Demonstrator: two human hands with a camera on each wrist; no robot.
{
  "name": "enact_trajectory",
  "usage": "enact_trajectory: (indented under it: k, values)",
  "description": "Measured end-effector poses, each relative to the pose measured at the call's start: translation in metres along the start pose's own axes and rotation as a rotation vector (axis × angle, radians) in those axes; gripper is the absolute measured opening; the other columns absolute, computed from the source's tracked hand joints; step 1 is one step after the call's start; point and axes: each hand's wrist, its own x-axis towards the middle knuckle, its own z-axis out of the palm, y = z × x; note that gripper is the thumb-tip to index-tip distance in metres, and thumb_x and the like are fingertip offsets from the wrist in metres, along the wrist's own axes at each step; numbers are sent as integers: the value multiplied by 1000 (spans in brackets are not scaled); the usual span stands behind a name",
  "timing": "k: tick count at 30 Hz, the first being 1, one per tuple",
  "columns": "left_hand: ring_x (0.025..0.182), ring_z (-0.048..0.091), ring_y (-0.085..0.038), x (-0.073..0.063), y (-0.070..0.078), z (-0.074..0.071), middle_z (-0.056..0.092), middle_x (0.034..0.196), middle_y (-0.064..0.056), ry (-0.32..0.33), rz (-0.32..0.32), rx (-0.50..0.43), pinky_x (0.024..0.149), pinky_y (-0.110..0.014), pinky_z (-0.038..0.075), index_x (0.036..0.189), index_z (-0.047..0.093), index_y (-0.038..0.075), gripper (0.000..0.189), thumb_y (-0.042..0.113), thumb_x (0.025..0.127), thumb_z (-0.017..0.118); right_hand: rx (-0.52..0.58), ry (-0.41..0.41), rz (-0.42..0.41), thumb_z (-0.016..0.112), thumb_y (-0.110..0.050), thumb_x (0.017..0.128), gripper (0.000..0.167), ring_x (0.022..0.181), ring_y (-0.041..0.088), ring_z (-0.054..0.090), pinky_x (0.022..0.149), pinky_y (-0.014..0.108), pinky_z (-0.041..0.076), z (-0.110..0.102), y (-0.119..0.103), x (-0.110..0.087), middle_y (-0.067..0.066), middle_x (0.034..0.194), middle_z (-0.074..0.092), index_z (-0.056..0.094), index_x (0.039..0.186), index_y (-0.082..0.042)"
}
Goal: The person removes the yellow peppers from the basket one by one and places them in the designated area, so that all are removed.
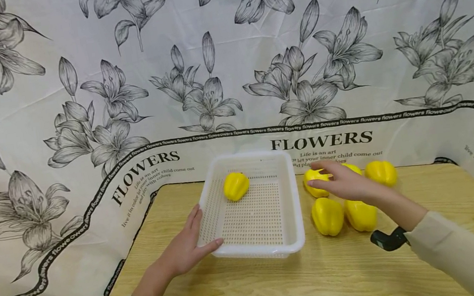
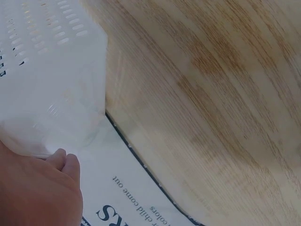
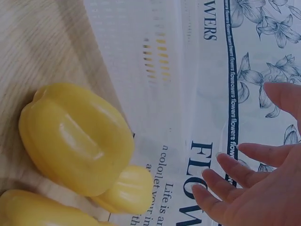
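A white plastic basket (image 1: 253, 223) with a slotted bottom stands on the table, holding one yellow bell pepper (image 1: 236, 186). My left hand (image 1: 185, 250) grips its left side, thumb over the rim and fingers along the outer wall; the left wrist view shows fingertips (image 2: 70, 165) against the white plastic. To the right of the basket, my right hand (image 1: 347, 181) hovers over a group of yellow bell peppers (image 1: 328, 216), partly hiding some of them. Its fingers are spread and hold nothing in the right wrist view, where a large bell pepper (image 3: 77, 139) lies beside it.
The wooden table (image 1: 256, 290) carries everything. A white cloth (image 1: 218, 70) printed with lilies and lettering hangs behind and at both sides, meeting the table's back edge. One bell pepper (image 1: 381, 173) lies at the back right of the group.
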Motion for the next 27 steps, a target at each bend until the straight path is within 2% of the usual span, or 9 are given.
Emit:
enact_trajectory:
  k: [6, 14, 23, 27]
  values:
    - [152, 25, -38, 0, 0, 0, -7, 172, -4, 1, 2, 1, 120, -54, 32, 165, 0, 9, 112, 76, 92, 52, -25, -18, -32, 58, -39, 105, 66, 138, 51, 42, 108, 67, 40, 7, -10, 14, 28, 154, 42, 41, 152, 4]
    - [153, 23, -35, 1, 1, 0, -6, 172, -2, 4, 1, -9, 120, -53, 31, 165, 1, 9, 112, 76, 92, 52, -2, -81, -49, 56, -41, 105, 68, 138, 47, 45, 110, 61, 42, 17, -32, 40, 27, 156, 41, 38, 153, 5]
    - [152, 25, -39, 2, 3, 0, -9, 171, -4, -5, 6, 4, 119, -55, 31, 164, 0, 8, 114, 79, 91, 49, 85, -150, -41, 58, -41, 104, 70, 142, 44, 41, 110, 57, 43, 36, -50, 79, 25, 157, 39, 35, 157, -2]
    - [152, 24, -39, 1, 0, 0, -9, 171, -4, 5, 2, 5, 119, -55, 30, 165, -1, 8, 115, 80, 90, 49, 141, -191, -9, 59, -42, 103, 76, 145, 44, 37, 113, 57, 41, 48, -61, 97, 24, 161, 33, 27, 161, -5]
